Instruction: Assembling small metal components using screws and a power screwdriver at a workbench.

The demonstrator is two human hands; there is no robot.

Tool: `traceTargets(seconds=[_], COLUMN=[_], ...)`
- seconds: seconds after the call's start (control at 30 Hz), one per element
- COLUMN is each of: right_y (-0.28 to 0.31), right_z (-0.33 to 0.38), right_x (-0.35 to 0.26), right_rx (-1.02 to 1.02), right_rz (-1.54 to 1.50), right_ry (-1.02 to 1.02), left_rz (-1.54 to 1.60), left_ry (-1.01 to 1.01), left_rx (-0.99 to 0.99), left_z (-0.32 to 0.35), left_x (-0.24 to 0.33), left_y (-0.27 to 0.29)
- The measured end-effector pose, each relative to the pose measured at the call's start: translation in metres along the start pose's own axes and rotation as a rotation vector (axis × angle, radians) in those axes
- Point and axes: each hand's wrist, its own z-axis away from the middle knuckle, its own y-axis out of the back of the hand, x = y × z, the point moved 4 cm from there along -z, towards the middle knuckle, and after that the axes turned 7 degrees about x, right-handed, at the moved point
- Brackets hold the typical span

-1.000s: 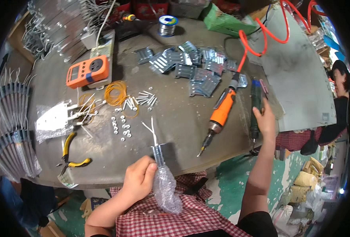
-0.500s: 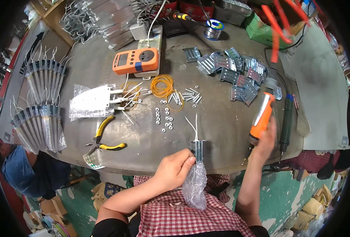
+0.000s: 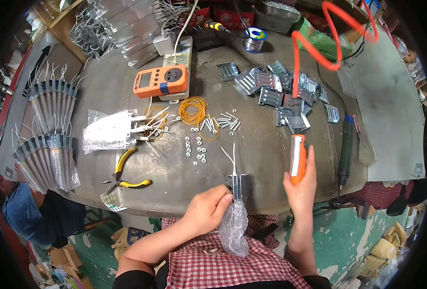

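Note:
My left hand (image 3: 207,208), closed at the table's front edge, pinches a narrow dark metal strip (image 3: 237,187) with its thumb on top. Two white wires rise from the strip's upper end, and bubble wrap (image 3: 234,230) sheathes its lower part, hanging over my checked apron. To the right, my right hand (image 3: 301,192) is around the lower end of an orange air screwdriver (image 3: 297,156), thumb on one side and a finger along the other. A red coiled hose (image 3: 319,60) runs up from the tool. Its working tip is mostly hidden by the hand.
Metal plates (image 3: 271,96) lie piled beyond the screwdriver. Mid-table are nuts (image 3: 199,150), screws (image 3: 229,121) and rubber bands (image 3: 192,110). Pliers (image 3: 124,173), an orange meter (image 3: 160,81) and wrapped strips (image 3: 45,159) stand left; a dark green corded tool (image 3: 346,154) lies right.
My right hand has moved left with the air screwdriver, which now stands straighter in view; the hose swings with it. My left hand keeps hold of the strip. The whole view has shifted slightly.

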Motion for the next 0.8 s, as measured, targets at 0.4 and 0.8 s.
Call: traceTargets(seconds=[0.4, 0.8], right_y=[-0.039, -0.024], right_z=[0.027, 0.027], right_x=[0.042, 0.017], right_rx=[-0.675, -0.392], right_rz=[-2.147, -2.093], right_ry=[-0.373, -0.402], left_rz=[0.034, -0.003], left_ry=[0.029, 0.076], left_rx=[-0.036, -0.066], left_z=[-0.002, -0.004], left_x=[-0.001, 0.000], left_y=[0.000, -0.001])
